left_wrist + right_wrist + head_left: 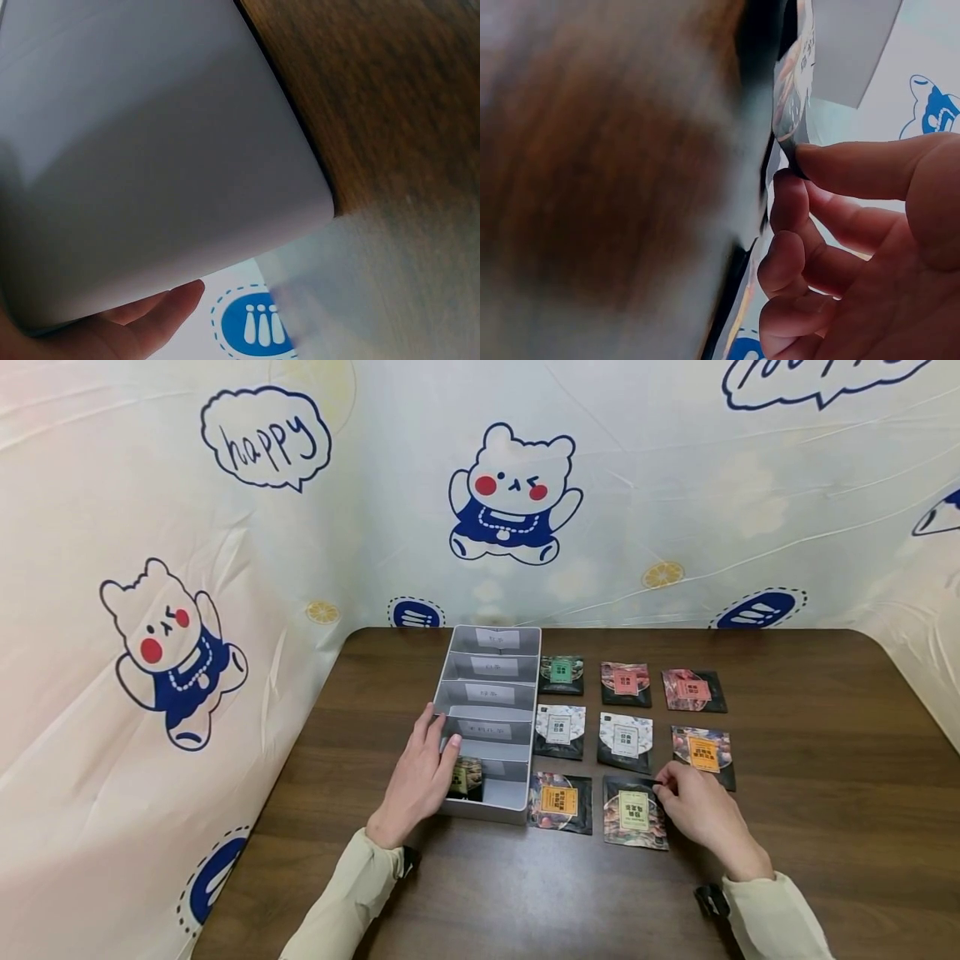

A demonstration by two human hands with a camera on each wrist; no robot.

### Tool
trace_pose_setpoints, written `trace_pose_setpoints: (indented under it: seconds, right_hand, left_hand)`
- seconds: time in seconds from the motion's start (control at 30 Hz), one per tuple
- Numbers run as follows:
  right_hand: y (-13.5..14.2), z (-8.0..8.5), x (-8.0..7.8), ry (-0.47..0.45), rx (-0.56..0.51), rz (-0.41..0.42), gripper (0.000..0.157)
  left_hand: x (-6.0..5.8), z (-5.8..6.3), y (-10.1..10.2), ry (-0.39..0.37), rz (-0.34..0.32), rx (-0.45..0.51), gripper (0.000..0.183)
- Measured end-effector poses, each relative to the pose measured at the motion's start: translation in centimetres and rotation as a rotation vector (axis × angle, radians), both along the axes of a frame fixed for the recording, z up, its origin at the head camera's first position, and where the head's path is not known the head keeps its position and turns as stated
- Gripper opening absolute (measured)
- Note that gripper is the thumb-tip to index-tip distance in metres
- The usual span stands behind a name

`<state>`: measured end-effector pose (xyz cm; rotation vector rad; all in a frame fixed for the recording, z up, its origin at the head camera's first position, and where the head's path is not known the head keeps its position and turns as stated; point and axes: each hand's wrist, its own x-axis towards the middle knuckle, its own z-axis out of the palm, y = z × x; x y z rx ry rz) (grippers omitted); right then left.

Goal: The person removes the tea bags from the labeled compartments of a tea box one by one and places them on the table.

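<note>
My right hand (699, 806) pinches the upper right corner of a tea packet (633, 812) with a pale green label, in the bottom row. Thumb and fingertips meet on the packet's edge (793, 112) in the right wrist view, the other fingers curled below. My left hand (418, 774) rests with extended fingers on the left rim of a grey divided box (487, 811), thumb over the rim. The box wall (172, 165) fills much of the left wrist view. Partly behind the left hand, a dark packet (468, 779) with a green label lies in the nearest compartment.
Other tea packets lie in rows right of the box: green-labelled (561, 675), red-labelled (626, 683), white (626, 742) and orange-labelled (560, 802) ones. An orange-labelled packet (703, 753) sits just beyond the right hand. Paper labels (490, 694) mark the box's compartments. A printed curtain (637, 485) hangs behind the table.
</note>
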<state>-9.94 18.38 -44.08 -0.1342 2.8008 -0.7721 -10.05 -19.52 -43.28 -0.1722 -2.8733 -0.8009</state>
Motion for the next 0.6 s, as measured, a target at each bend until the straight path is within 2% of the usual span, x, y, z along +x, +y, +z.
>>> trace_pose_setpoints:
  seconds: [0.6]
  right_hand:
    - [0.26,0.04,-0.2,-0.027,0.033,0.002,0.011]
  left_hand:
    - [0.0,-0.04,0.0,-0.004,-0.001,0.003,0.062]
